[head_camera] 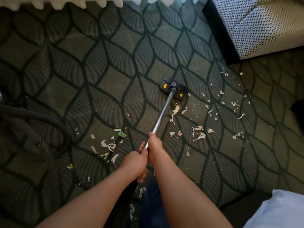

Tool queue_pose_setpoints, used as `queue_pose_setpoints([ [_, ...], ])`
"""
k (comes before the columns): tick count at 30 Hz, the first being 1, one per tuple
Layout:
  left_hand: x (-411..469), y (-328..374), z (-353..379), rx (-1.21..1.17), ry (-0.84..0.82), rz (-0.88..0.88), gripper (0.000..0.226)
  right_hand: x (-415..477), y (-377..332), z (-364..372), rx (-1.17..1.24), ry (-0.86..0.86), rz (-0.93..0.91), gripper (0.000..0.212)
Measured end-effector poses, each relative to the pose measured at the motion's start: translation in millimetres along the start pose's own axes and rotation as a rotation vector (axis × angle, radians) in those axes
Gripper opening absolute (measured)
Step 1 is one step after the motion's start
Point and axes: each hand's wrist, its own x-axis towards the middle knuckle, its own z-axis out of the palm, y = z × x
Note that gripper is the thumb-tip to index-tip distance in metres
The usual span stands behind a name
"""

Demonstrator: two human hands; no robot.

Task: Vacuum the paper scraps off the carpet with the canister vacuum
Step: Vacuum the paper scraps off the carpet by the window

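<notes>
Fingers (141,147) grip wand (162,111); scraps (175,111) prob. paper.

Pretty sure this is a carpeted guest room, hotel-style or a bedroom at home, definitely not a workshop or kitchen. The floor is wall-to-wall carpet (115,83) in dark grey-green with a repeating leaf and diamond pattern, the kind you see in hotels. At 12 o'clock the wavy white hem of a curtain (65,4) hangs just above the floor. At 2 o'clock there's an upholstered armchair or sofa (263,27) in a woven black-and-cream fabric on a dark base. Down at 5 o'clock, soft pale bedding (279,211) pokes in, a pillow or a duvet corner.
</notes>
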Motion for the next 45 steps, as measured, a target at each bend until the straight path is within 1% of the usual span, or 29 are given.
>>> queue_pose_setpoints([
  [6, -4, -12, -5, -0.018, 0.005, 0.074, 0.06, 1, 13, 6, 0.009, 0.086, -0.047, 0.038],
  [9, -9, -24, -5, -0.002, -0.032, 0.084, 0.061, -4, 22, 4, -0.007, 0.093, -0.047, 0.038],
  [13, -11, -28, -6, -0.011, -0.088, 0.026, 0.055, -4, 30, -5, 0.01, 0.071, 0.021, 0.037],
  [19, -21, -37, 0, 0.023, -0.071, 0.028, 0.058, -8, 45, -10, -0.006, 0.129, -0.03, 0.033],
  [23, -33, -60, 3, 0.028, -0.108, -0.014, 0.059, -17, 73, -15, 0.002, 0.136, 0.006, 0.033],
  [26, -41, -66, 5, 0.01, -0.102, -0.036, 0.055, -23, 81, -18, 0.009, 0.148, 0.012, 0.031],
  [29, -43, -62, 3, -0.002, -0.098, -0.023, 0.055, -28, 77, -17, 0.04, 0.18, -0.019, 0.028],
  [34, -44, -65, -10, 0.026, -0.107, 0.045, 0.062, -35, 78, -6, 0.117, 0.165, -0.053, 0.032],
  [37, -44, -56, -14, 0.056, -0.108, 0.082, 0.061, -37, 70, -7, 0.182, 0.156, -0.068, 0.032],
  [41, -37, -33, -6, 0.098, -0.143, 0.144, 0.058, -37, 45, -20, 0.255, 0.189, -0.097, 0.03],
  [45, -31, 4, 18, 0.172, -0.161, 0.193, 0.057, -32, 8, -51, 0.294, 0.227, -0.116, 0.027],
])
